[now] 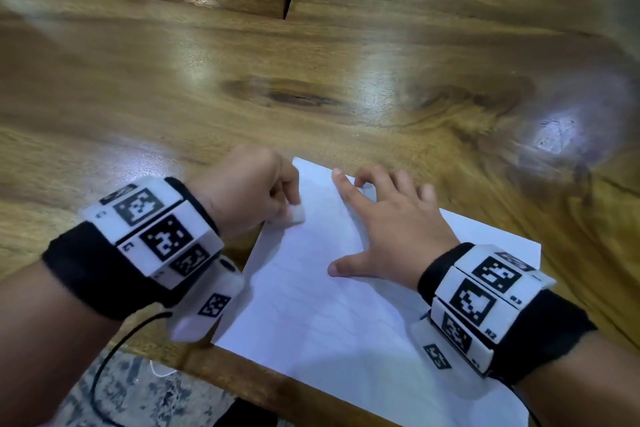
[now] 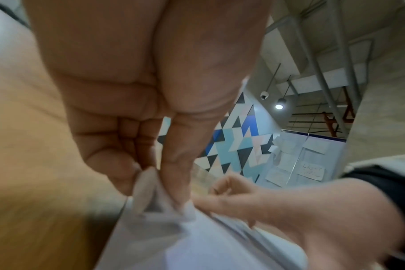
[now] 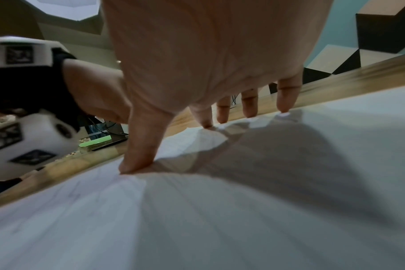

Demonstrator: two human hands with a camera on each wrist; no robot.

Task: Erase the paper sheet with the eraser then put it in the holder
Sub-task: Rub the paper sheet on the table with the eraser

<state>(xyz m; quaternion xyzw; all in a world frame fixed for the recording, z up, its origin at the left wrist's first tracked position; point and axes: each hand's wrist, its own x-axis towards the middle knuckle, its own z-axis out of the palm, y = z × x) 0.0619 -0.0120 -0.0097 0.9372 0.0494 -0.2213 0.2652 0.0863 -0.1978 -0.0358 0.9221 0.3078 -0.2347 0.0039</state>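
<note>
The white eraser (image 1: 297, 213) sits pinched in the left hand (image 1: 249, 189) grip, fingers curled round it, seemingly touching the paper sheet (image 1: 311, 288) at its left edge. The right hand (image 1: 391, 225) presses the sheet with spread fingertips (image 3: 283, 107) onto the wooden bench (image 1: 311, 80).

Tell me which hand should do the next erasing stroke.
Left. The left hand already pinches the eraser against the paper sheet's left edge. The right hand is spread flat on the sheet, pinning it; it should probably keep doing so.
</note>
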